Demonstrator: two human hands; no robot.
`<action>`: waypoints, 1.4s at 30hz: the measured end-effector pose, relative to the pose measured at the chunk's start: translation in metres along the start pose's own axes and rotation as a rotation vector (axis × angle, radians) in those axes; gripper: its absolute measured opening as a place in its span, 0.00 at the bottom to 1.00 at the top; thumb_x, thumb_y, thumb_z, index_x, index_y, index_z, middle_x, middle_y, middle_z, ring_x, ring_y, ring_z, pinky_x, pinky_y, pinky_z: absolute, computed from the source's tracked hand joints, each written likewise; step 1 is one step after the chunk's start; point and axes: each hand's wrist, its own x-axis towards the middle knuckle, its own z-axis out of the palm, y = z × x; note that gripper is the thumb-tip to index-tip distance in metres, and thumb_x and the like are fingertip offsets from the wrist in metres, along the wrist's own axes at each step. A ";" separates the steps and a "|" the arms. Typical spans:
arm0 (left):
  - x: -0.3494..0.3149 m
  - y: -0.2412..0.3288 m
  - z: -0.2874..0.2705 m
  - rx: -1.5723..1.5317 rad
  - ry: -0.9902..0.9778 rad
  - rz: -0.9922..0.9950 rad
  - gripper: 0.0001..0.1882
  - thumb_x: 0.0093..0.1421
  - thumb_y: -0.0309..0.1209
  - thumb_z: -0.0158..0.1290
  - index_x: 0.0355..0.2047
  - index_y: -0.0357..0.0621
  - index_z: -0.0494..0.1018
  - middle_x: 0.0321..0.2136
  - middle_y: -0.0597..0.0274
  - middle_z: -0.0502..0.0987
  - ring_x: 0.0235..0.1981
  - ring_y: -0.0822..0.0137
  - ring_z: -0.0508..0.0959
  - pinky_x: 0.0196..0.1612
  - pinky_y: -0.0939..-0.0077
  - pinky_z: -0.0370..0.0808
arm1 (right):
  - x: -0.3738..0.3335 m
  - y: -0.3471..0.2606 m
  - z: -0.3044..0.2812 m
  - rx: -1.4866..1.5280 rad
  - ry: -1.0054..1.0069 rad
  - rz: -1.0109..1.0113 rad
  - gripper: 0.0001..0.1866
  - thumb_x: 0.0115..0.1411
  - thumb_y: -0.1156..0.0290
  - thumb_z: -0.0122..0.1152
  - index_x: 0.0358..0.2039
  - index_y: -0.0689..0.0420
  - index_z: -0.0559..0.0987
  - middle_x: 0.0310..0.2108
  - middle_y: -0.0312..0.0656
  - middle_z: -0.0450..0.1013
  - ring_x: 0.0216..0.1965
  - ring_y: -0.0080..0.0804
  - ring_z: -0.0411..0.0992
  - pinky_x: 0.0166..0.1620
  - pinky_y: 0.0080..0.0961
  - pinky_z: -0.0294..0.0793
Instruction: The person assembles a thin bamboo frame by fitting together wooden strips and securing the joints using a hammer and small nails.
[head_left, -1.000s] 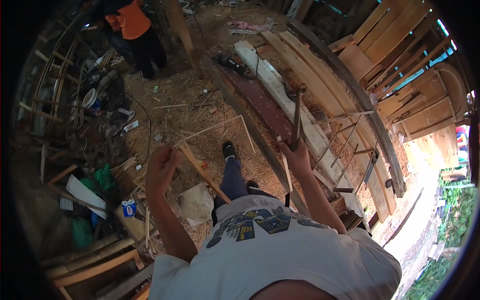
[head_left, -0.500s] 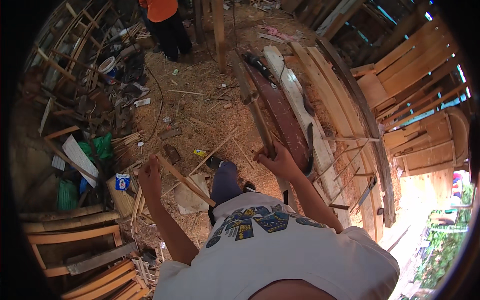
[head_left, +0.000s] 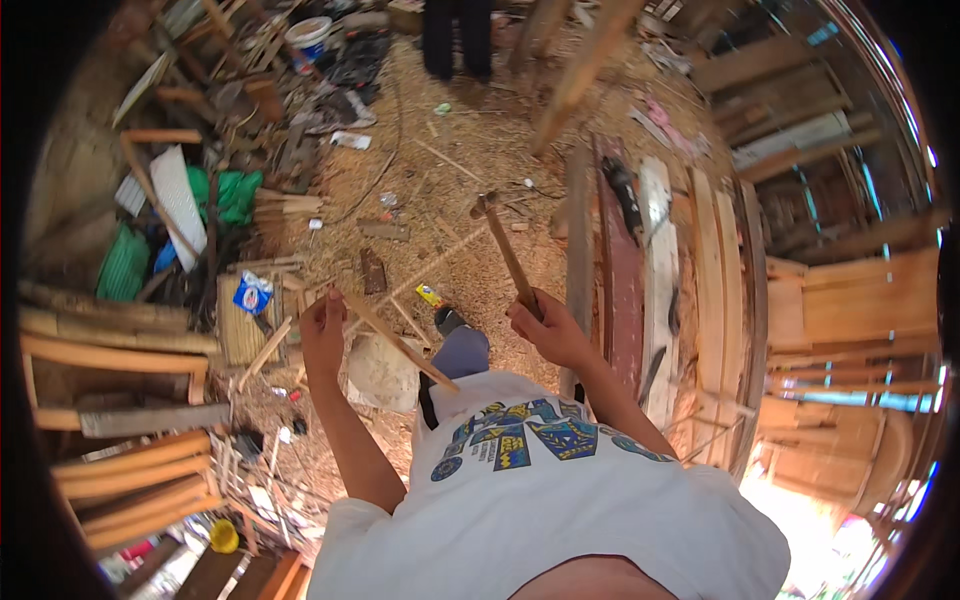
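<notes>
My right hand (head_left: 550,328) is closed round the lower part of a hammer's wooden handle (head_left: 511,255). The hammer's head (head_left: 484,205) points up and away, over the sawdust-covered floor. On the left, the fingers of my left hand (head_left: 322,325) are curled together at the far end of a thin wooden strip (head_left: 390,336). From there the strip slants down to the right, and its near end reaches the front of my white shirt (head_left: 560,510). My leg (head_left: 462,352) shows between the two hands.
Long boards (head_left: 708,270) and a dark red plank (head_left: 618,290) lie to the right, with a black power tool (head_left: 622,195) on them. Scrap wood, a green sack (head_left: 235,195) and a white bucket (head_left: 308,38) clutter the left. A wooden post (head_left: 585,80) stands ahead, near another person's legs (head_left: 457,40).
My view has turned to the right. The hammer has come away from beside the planks, and its head now shows over open floor. The strip has moved along with my left hand.
</notes>
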 end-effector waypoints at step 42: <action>0.178 -0.045 -0.178 -0.343 0.994 -0.024 0.25 0.74 0.50 0.52 0.34 0.37 0.78 0.30 0.68 0.75 0.33 0.74 0.71 0.40 0.75 0.69 | 0.437 -0.155 0.265 -0.158 -1.276 -0.039 0.22 0.79 0.49 0.43 0.36 0.55 0.69 0.23 0.29 0.60 0.23 0.17 0.57 0.28 0.20 0.56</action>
